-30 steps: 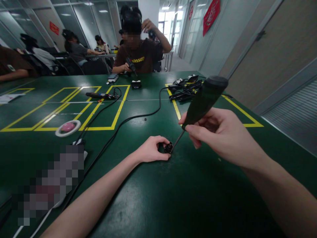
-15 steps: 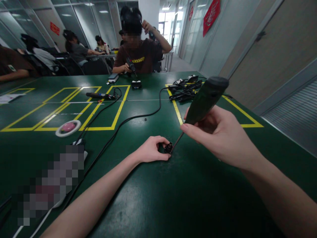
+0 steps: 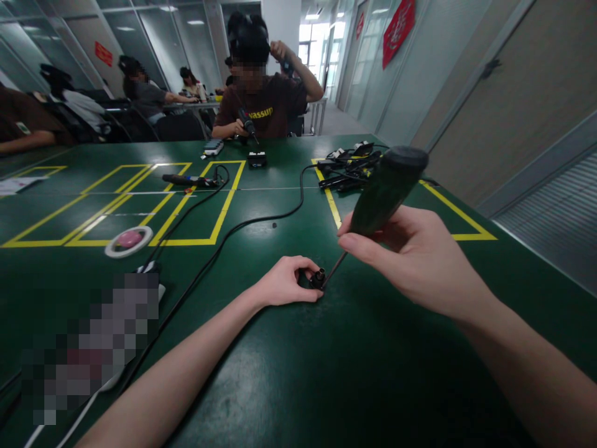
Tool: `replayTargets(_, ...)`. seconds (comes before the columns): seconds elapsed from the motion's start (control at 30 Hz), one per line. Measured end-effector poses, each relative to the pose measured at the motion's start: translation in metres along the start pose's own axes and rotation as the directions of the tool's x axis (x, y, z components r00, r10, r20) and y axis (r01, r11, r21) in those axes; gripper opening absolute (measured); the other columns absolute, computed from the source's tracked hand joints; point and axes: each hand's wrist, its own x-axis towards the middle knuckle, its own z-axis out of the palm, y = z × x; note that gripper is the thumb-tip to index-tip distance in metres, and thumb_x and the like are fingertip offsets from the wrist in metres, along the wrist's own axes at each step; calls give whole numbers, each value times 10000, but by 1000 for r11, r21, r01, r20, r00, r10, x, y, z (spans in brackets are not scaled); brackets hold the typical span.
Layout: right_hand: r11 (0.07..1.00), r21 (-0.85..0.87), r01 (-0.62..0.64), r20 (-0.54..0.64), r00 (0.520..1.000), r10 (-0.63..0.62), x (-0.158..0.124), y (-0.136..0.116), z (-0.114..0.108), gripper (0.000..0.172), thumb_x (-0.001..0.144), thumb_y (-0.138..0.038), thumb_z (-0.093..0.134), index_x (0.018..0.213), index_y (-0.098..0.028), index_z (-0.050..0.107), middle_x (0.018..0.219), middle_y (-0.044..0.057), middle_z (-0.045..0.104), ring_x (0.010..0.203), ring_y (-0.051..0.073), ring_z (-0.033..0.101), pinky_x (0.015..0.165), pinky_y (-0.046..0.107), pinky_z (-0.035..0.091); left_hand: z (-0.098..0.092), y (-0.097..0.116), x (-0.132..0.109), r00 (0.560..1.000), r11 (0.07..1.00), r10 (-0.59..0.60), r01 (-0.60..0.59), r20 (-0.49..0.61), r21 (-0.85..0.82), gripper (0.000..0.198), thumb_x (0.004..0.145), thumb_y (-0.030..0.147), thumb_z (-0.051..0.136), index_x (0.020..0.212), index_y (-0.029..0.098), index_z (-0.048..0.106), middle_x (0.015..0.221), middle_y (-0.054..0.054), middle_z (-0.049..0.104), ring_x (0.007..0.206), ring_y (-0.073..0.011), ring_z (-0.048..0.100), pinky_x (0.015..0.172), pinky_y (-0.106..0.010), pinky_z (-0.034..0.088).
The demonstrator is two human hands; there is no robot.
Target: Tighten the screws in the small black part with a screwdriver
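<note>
My left hand (image 3: 284,283) rests on the green table (image 3: 326,373), its fingers pinched round a small black round part (image 3: 318,278). My right hand (image 3: 415,255) grips a dark green electric screwdriver (image 3: 385,190) held at a slant, handle up and to the right. Its thin bit (image 3: 333,270) runs down to the left and touches the small part. A black cable (image 3: 261,219) trails away across the table toward the far side.
Yellow tape rectangles (image 3: 219,218) mark the table. A pink-and-white roll (image 3: 127,240) lies left, another screwdriver (image 3: 189,180) farther back, a pile of black parts and cables (image 3: 349,168) beyond my right hand. A person (image 3: 265,102) sits opposite with a screwdriver; others sit far left.
My right hand has shifted its grip slightly on the screwdriver handle and the handle tipped a little. The left hand and the small part have stayed put.
</note>
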Motion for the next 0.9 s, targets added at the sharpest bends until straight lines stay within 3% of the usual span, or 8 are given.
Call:
replayTargets(0.27,993,-86,83,-116,989,-93,-1,6,1,126,836,-297,742,931,-222,707,827,20,709,684,184,646,603,299,542,0,1,0,1000,1000,-9,9,-7,0,333,666,296,839,953,147,760,822,1,702,729,-144,597,694,-257,469)
replayTargets(0.57,986,-112,126,-114,984,-139,-2,6,0,53,850,-244,719,900,-230,710,896,28,735,770,205,680,656,325,584,1,1,0,1000,1000,-7,7,-10,-5,324,671,304,838,946,153,757,824,1,701,730,-143,593,687,-254,461)
replayTargets(0.9,990,-57,132,-107,985,-137,-1,7,0,239,771,-131,684,984,-237,709,939,12,745,800,190,694,676,301,593,0,2,0,1000,1000,-16,16,-7,-4,320,672,293,841,947,153,756,834,0,705,741,-145,605,687,-254,473)
